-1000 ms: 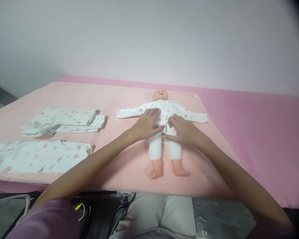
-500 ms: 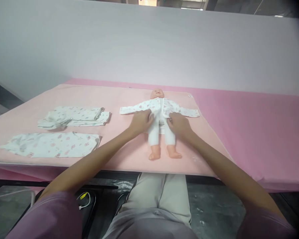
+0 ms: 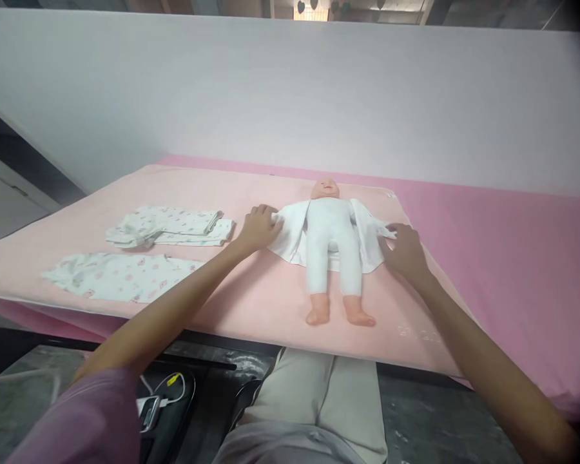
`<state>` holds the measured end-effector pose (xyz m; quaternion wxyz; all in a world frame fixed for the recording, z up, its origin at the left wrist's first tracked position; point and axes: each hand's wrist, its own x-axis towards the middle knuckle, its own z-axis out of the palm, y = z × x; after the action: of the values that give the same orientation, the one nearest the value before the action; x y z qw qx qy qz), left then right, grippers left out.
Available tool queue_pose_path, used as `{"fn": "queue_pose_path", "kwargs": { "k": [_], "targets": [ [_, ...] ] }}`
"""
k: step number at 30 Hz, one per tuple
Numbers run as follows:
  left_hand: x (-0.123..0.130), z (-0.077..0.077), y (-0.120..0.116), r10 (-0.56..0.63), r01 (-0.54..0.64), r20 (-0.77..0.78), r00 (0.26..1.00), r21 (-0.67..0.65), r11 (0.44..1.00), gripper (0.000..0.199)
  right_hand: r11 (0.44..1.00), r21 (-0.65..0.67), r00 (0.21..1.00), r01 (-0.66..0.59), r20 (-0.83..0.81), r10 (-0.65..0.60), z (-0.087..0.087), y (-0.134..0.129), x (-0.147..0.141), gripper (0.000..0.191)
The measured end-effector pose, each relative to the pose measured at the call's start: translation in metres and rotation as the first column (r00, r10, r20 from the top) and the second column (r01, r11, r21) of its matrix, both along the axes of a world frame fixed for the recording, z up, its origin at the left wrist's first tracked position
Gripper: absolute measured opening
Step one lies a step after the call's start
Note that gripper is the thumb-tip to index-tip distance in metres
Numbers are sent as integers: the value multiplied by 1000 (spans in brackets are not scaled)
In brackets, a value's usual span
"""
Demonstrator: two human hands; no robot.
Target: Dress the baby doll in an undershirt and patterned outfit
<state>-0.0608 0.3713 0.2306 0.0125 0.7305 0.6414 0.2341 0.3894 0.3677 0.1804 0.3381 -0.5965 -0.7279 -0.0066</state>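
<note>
A baby doll with a white cloth body lies on its back, its bare feet towards me. The baby shirt under it is spread wide, so its plain white inner side shows on both sides of the torso. On the left, my left hand pinches one edge of the shirt. My right hand is closed on the opposite edge, and a small twist of cloth shows at its fingertips. The shirt's sleeves are mostly hidden behind the opened cloth and my hands.
Folded patterned baby clothes lie on the left of the peach mat. Nearer me is another printed garment, partly covered by my left forearm. A pink cover extends to the right, and a pale partition stands behind.
My hands have moved apart, drawing the shirt's two front sides outward off the doll's torso. Its printed outside has turned away, and the view has shifted slightly left.
</note>
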Motion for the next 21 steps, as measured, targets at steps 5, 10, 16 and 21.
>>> {"fn": "queue_pose_path", "kwargs": {
  "k": [5, 10, 16, 21],
  "targets": [
    [60, -1, 69, -172, 175, 79, 982, -30, 984, 47, 995, -30, 995, -93, -36, 92, 16, 84, -66, 68],
    [82, -28, 89, -75, 74, -34, 997, -17, 997, 54, 987, -149, 991, -65, 105, 81, 0, 117, -86, 69],
    [84, -44, 85, -39, 42, -112, 993, 27, 999, 56, 997, -74, 974, -26, 221, 42, -20, 117, -82, 73],
    [84, -51, 88, -28, 35, -96, 995, 70, 997, 57, 1000, -29, 986, -10, 164, 15, -27, 117, -83, 74]
  ]
}}
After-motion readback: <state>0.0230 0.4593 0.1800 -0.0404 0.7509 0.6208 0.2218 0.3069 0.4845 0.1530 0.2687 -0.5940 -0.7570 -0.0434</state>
